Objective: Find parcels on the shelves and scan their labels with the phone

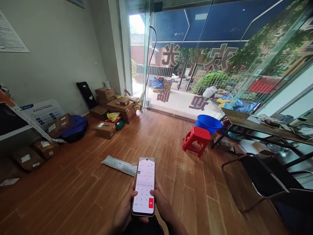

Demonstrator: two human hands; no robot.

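A smartphone (144, 186) with a lit screen showing a number keypad is held low in the middle of the view. My left hand (124, 210) is wrapped round its left edge and back. My right hand (162, 204) grips the right edge, with the thumb resting on the screen near a red button. On the wooden floor just beyond the phone lies a grey plastic parcel bag (119, 165).
Cardboard boxes (114, 106) and parcels are piled along the left wall and by the open glass door. A red stool (196, 138) and blue basin (208, 123) stand at the right. A black chair (264, 176) and a cluttered desk (269, 129) fill the right side. Metal shelving (22, 119) stands at the left.
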